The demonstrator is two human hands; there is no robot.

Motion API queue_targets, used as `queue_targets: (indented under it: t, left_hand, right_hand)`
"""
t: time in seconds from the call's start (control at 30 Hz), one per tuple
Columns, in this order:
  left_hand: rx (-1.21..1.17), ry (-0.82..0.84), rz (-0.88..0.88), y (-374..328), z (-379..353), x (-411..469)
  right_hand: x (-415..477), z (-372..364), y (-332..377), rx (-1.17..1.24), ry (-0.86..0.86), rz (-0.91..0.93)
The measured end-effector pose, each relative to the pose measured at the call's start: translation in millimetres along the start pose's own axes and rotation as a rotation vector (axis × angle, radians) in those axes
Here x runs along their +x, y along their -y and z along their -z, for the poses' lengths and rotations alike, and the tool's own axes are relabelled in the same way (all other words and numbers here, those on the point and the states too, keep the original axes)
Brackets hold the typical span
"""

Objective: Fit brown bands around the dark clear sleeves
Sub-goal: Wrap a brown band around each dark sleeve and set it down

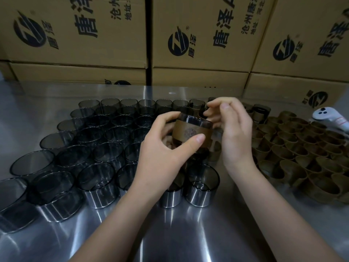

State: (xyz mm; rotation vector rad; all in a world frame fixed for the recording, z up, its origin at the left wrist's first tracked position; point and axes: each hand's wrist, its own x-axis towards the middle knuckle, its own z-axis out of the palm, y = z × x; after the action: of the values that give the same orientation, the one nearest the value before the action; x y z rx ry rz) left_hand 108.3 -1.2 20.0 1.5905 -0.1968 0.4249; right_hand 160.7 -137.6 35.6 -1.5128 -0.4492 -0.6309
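Observation:
My left hand (166, 146) grips a dark clear sleeve (194, 120) held above the table, with a brown band (188, 131) wrapped around its middle. The thumb presses on the band's lower front. My right hand (232, 133) is at the sleeve's upper right rim, fingers curled and touching it. Several bare dark sleeves (98, 140) stand in rows on the left. Many loose brown bands (302, 148) lie packed together on the right. Whether the band sits fully around the sleeve at its back is hidden.
The metal table (179, 233) reflects light in front. Cardboard boxes (198, 44) form a wall along the back edge. A white handheld controller (332, 118) lies at the far right. Two banded sleeves (260, 111) stand behind my right hand.

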Motion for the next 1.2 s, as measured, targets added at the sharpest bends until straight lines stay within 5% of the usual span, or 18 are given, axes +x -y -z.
queue_targets:
  t: [0.17,0.43,0.57,0.87,1.2]
  left_hand:
    - [0.012,-0.054,-0.020,0,1,1]
    - [0.012,-0.111,0.014,2,3,3]
    - [0.004,-0.059,0.040,2,2,3]
    - [0.124,-0.061,0.021,1,3,2]
    - [0.144,-0.084,-0.015,2,0,2]
  right_hand:
    - [-2,-2,4,-0.057,0.252,-0.029]
    - [-2,-3,4,-0.023,0.329,-0.172]
    - [1,1,2,0.024,0.244,-0.223]
    - [24,31,-29,-0.156,-0.362,-0.258]
    - [26,35,-53,-0.523,-0.226,-0.241]
